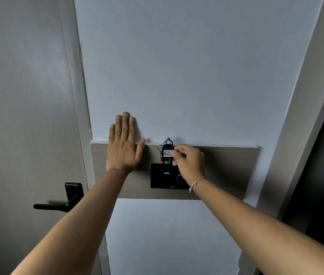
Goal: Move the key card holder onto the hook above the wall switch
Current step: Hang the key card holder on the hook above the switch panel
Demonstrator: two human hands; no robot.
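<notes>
Key card holder (167, 153): small, light, stiff black plastic, ring on top; hangs at the wood panel's (226, 165) top edge above the wall switch (163, 179). Your right hand (188, 161) pinches its side; left hand (123, 147) is flat, fingers spread. Hold the frame, not the paper tag.

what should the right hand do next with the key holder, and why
Probably open the right hand and ease it away: the black key card holder already seems to hang by its ring above the black wall switch plate. The hook itself is hidden, so release slowly.
</notes>
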